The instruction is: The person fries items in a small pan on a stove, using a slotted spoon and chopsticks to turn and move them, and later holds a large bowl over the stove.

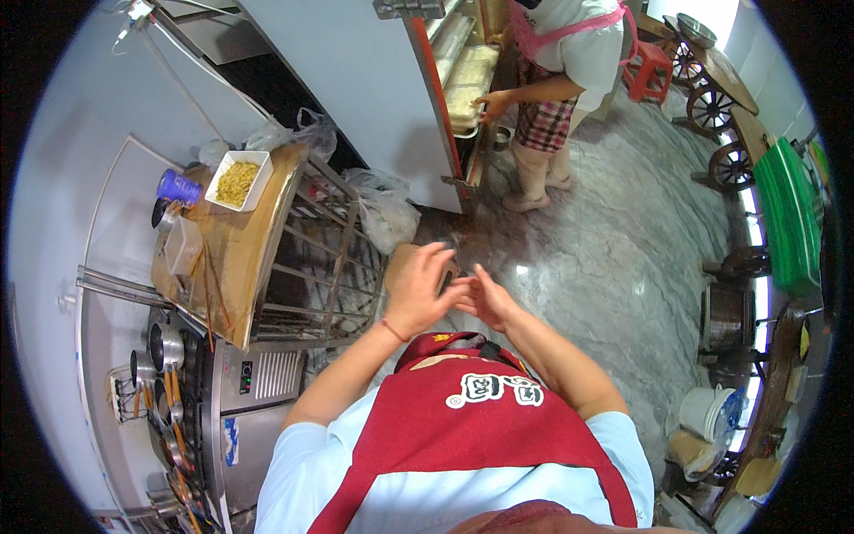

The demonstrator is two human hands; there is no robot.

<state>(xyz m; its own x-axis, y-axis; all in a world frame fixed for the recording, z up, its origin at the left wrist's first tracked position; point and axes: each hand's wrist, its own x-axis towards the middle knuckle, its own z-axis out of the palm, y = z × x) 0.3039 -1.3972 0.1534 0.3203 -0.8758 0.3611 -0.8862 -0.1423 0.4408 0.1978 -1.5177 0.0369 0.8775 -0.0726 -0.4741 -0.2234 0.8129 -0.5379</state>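
My left hand (420, 289) and my right hand (486, 298) are raised in front of my red apron (498, 427). Their fingers are apart and loosely bent, with the fingertips close together or touching. I see nothing held in either one. Just behind the fingers shows a small dark shape, too covered to make out. Ahead, another person's hand (496, 105) touches the edge of a tray of pale yellow food (470, 80), partly drawn out of a tall cabinet (347, 80).
At left, a wooden-topped table (236, 267) carries a white tub of yellow-green shreds (238, 181) and a purple container (179, 187). Plastic bags (384, 209) hang at its corner. Several pans (166, 347) line the left wall. Right: green crate (787, 218), red stool (648, 73), white bucket (703, 412).
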